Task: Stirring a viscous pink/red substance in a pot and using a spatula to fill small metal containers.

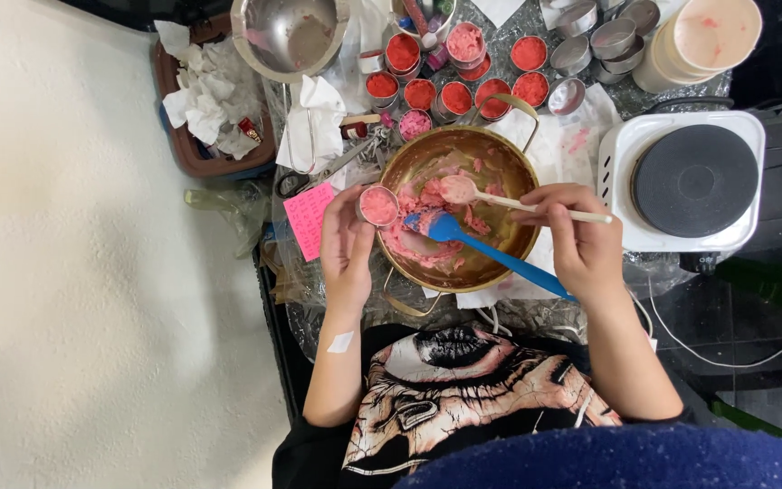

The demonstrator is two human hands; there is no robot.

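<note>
1. I keep my left hand (pixel 348 249) with its fingers wrapped round the small tin (pixel 378 206), holding it level at the brass bowl's (pixel 510 177) left rim.
2. My right hand (pixel 581 244) has its fingers pinched on the wooden spoon (pixel 463 190) and blue spatula (pixel 491 249); I judge it best to scrape the pink paste (pixel 427 244) off over the tin, not over the bench.

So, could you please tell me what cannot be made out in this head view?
- Steel bowl: top cut off by the frame edge.
- Small tin in the left hand: underside hidden by fingers.
- Blue spatula: handle end hidden under the right hand.
</note>
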